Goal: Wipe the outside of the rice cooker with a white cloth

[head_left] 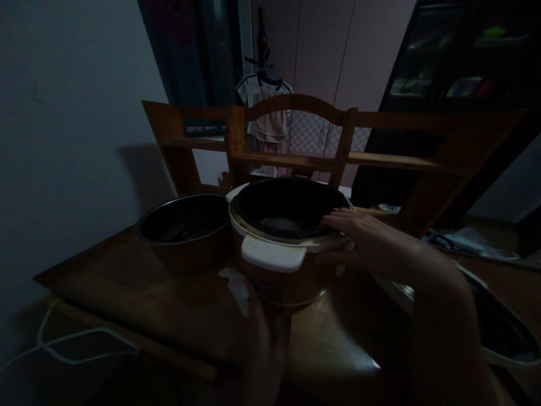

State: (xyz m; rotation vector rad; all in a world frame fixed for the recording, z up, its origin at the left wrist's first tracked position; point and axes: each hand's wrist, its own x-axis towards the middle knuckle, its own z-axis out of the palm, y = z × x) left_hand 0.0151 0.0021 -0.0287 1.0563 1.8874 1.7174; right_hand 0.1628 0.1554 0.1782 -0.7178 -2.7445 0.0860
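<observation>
A round rice cooker body (291,282) stands on the wooden desk, its top uncovered, a dark hollow inside and a white handle (274,254) at the front. My right hand (355,234) grips the right side of its rim, fingers over the edge and thumb on the outside. Low at the front of the cooker is my left hand (268,338), with a crumpled white tissue (237,288) held by its fingers against the lower side. Dim light hides part of the left fingers. Beside the cooker on the left sits a dark inner pot (190,239).
At the right lies a large lid-like piece (499,316) with a pale rim, partly behind my right forearm. A white cord (88,332) loops at the front left. A wooden shelf rack (291,160) rises along the back, and a wall (76,124) bounds the left.
</observation>
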